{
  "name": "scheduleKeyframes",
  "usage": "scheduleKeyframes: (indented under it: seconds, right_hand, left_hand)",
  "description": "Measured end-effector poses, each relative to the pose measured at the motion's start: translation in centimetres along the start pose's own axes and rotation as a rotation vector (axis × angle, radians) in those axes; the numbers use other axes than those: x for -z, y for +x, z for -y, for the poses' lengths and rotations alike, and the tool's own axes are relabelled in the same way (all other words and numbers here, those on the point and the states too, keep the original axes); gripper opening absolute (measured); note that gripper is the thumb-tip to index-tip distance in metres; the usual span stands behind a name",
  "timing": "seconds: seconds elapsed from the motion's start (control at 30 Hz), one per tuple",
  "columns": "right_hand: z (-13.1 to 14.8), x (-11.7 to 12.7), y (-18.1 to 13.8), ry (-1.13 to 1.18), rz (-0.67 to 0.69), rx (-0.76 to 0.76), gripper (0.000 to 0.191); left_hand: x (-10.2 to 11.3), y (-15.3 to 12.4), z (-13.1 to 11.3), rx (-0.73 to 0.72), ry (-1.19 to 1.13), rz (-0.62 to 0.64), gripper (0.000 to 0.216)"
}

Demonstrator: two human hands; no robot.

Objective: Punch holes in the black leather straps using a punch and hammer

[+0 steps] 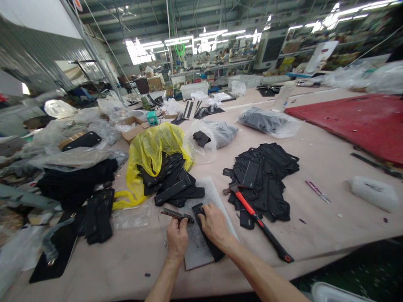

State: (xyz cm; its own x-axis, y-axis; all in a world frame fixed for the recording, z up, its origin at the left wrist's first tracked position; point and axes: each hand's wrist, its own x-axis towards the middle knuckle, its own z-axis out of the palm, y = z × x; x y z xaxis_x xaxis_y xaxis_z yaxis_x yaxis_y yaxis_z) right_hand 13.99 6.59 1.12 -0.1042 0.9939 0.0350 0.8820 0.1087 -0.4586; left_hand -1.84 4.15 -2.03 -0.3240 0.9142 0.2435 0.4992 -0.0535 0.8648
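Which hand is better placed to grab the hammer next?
Probably the right hand: it's nearer the hammer, though it touches a black strip. The left hand is farther away and holds a dark narrow piece.

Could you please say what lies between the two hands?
The head view shows a flat grey board between left hand and right hand, bearing a long black strip; a dark narrow piece overhangs the board.

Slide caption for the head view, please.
Left hand holds a dark bar, right hand on a black strip atop a board.
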Motion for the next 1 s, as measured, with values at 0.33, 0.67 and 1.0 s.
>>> scheduleKeyframes:
  seconds: [0.33,0.67,1.0]
  right_hand:
    - [-0.2,-1.3,3.0,0.051,-0.003,0.001,0.021]
    - [-1.5,1.8,-2.2,-0.118,-0.096,0.015,0.033]
    - [1.2,0.3,-4.6,-0.437,0.085,0.172,0.022]
  left_hand:
    - [0.3,-0.8,0.9,0.054,0.031,0.012,0.03]
    - [0.1,-1.1,1.3,0.14,0.046,-0.001,0.033]
    - [0.1,-1.2,1.3,0.134,0.057,-0.008,0.035]
